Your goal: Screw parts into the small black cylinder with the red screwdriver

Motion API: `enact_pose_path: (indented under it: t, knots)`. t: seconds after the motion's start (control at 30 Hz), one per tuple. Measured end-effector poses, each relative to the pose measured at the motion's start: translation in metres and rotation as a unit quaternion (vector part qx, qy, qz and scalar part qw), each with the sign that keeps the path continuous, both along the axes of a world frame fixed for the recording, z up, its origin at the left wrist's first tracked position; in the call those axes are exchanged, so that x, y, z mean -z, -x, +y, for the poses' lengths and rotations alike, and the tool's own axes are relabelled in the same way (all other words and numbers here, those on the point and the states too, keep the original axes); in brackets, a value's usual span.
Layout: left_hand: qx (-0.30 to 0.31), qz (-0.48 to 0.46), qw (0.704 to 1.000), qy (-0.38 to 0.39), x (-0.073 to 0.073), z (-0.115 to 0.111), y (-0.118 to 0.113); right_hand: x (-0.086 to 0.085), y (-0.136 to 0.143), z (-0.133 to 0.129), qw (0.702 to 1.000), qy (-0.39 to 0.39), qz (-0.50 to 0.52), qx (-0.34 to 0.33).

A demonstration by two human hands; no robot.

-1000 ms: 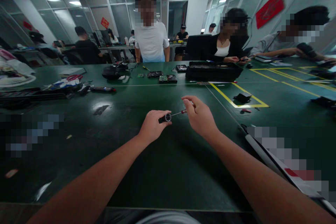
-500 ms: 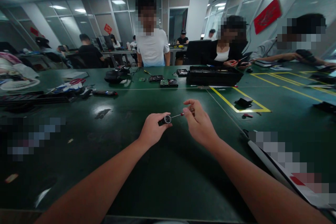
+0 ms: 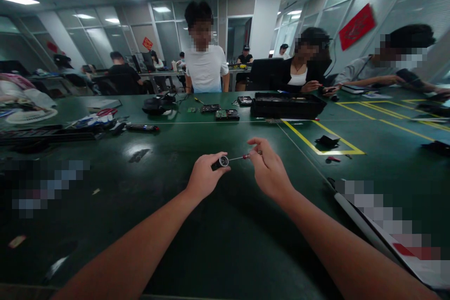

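Note:
My left hand (image 3: 206, 176) is closed round a short black cylinder (image 3: 221, 162), whose round end with a silvery rim faces toward me and to the right. I cannot make out the small parts inside that rim. In my right hand (image 3: 269, 168) is a screwdriver (image 3: 245, 156) with a reddish handle, pinched between thumb and fingers. Its thin metal shaft points left, and the tip meets the rimmed end of the cylinder; whether it sits on a screw is too small to tell. Both hands are held above the green table (image 3: 225, 243).
Opened hard drives (image 3: 227, 115) and a long black case (image 3: 288, 105) lie across the table. Tools and scissors (image 3: 107, 112) are heaped at left. A small black part (image 3: 327, 141) rests inside yellow tape at right. Several people sit or stand around.
The whole view has shifted slightly downward. My left hand still holds the cylinder; the fingers of my right hand have turned slightly on the screwdriver's handle.

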State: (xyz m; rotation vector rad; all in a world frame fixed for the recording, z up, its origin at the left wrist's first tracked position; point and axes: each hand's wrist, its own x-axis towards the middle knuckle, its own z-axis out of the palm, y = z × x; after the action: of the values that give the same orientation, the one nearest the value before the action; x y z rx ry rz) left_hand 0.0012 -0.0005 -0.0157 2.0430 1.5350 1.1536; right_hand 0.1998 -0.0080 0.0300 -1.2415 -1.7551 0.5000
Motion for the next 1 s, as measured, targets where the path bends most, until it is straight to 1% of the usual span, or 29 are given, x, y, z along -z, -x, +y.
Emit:
enact_pose_path:
  t: [0.1,0.2,0.27,0.4,0.5,0.57,0.6,0.67,0.7,0.73,0.77,0.83,0.93,1.0]
  knots:
    - [0.006,0.003,1.000,0.000,-0.001,-0.001,-0.001,-0.002,-0.002,0.002,1.000,0.009,-0.019,0.008]
    - [0.010,0.005,1.000,0.001,-0.003,-0.002,-0.003,-0.001,-0.002,0.004,1.000,0.015,-0.009,0.015]
    - [0.010,0.006,1.000,0.004,-0.002,-0.002,-0.002,0.002,-0.002,0.005,1.000,0.015,0.013,0.006]
    - [0.008,0.007,1.000,0.002,0.000,0.000,0.000,0.009,0.000,0.007,0.997,-0.023,0.071,-0.002]
    - [0.028,0.011,1.000,-0.006,0.000,-0.001,-0.001,0.010,0.002,0.009,0.990,-0.005,0.142,0.000]
    - [0.057,0.018,0.998,-0.036,-0.002,-0.003,-0.003,0.011,0.004,0.012,0.972,0.041,0.231,0.009]
    - [0.068,0.022,0.996,-0.059,-0.003,-0.003,-0.003,0.012,0.004,0.015,0.956,0.070,0.284,0.018]
    - [0.073,0.030,0.992,-0.098,-0.006,-0.004,-0.004,0.015,0.003,0.020,0.907,0.131,0.399,0.034]
    - [0.068,0.033,0.991,-0.107,-0.007,-0.004,-0.004,0.017,0.002,0.022,0.890,0.143,0.431,0.038]
    - [0.061,0.034,0.992,-0.106,-0.007,-0.003,-0.004,0.019,0.002,0.024,0.886,0.132,0.442,0.043]
    - [0.055,0.035,0.993,-0.099,-0.007,-0.003,-0.004,0.020,0.001,0.025,0.889,0.118,0.441,0.044]
    - [0.053,0.034,0.995,-0.082,-0.006,-0.002,-0.004,0.022,0.001,0.024,0.908,0.077,0.410,0.041]
    - [0.052,0.035,0.995,-0.075,-0.006,-0.002,-0.005,0.021,0.002,0.018,0.942,0.034,0.333,0.027]
    - [0.051,0.037,0.995,-0.072,-0.008,-0.004,-0.006,0.018,0.003,0.014,0.958,0.016,0.285,0.029]
